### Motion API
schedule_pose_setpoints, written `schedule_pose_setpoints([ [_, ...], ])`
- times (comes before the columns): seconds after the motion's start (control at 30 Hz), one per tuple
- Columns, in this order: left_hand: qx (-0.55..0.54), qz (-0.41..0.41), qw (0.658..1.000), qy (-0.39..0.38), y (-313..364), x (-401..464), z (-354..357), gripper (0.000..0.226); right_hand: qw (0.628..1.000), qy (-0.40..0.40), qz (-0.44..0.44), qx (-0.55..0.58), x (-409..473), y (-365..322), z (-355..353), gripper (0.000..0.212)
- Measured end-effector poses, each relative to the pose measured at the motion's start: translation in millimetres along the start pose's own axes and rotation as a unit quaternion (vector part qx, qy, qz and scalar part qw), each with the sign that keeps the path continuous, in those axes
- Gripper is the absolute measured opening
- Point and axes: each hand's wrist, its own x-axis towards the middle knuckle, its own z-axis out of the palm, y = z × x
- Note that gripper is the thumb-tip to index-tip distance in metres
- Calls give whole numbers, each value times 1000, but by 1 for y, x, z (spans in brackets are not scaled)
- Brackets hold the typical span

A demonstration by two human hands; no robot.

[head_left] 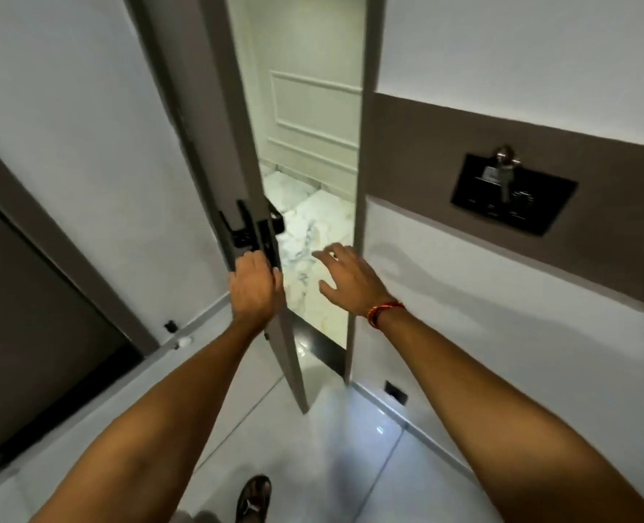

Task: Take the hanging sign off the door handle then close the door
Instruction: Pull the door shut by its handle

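The grey door (214,107) stands partly open with its edge turned toward me. Black lever handles (243,232) sit on both faces of it, and I see no sign hanging on them. My left hand (254,288) grips the door's edge just below the handle. In the gap between door and frame, my right hand (350,281) hovers with fingers spread and holds nothing. A black rectangular card (513,194) hangs from a metal knob on the right wall's brown band, with a key in front of it.
The door frame (365,145) is right of the gap, with a marble floor and a panelled white wall beyond. A dark door (29,315) fills the left wall, with a small black stopper (171,326) near the floor. My shoe (254,498) is at the bottom.
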Motion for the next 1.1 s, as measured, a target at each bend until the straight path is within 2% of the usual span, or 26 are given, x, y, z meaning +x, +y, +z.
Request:
schedule_pose_setpoints([
  [0.1,-6,48,997,68,-64,51,-8,23,987,155,-36,-36,73,-52,7,53],
  [0.2,13,149,988,39,-124,96,-13,37,947,303,-42,-99,128,-97,16,62],
  [0.27,7,248,969,1,-144,115,-10,49,924,337,-58,-168,145,-108,15,69],
  [0.33,-18,327,944,-32,-158,137,-7,57,909,323,-59,-258,163,-108,14,73],
  [0.43,-29,412,909,-53,-162,157,6,56,882,311,-32,-353,175,-91,13,75],
  [0.53,-60,449,889,-66,-163,173,18,62,865,313,-40,-390,182,-73,13,82],
  [0.7,-47,515,854,-49,-138,201,33,63,855,293,8,-428,182,-48,4,85],
  [0.87,-88,504,856,-72,-87,218,48,57,857,242,69,-450,180,-24,-27,91],
  [1.03,-78,454,879,-123,-32,236,55,42,844,213,163,-464,203,-6,-71,129],
  [1.1,-72,429,888,-149,-12,242,57,38,836,196,194,-475,212,1,-84,138],
])
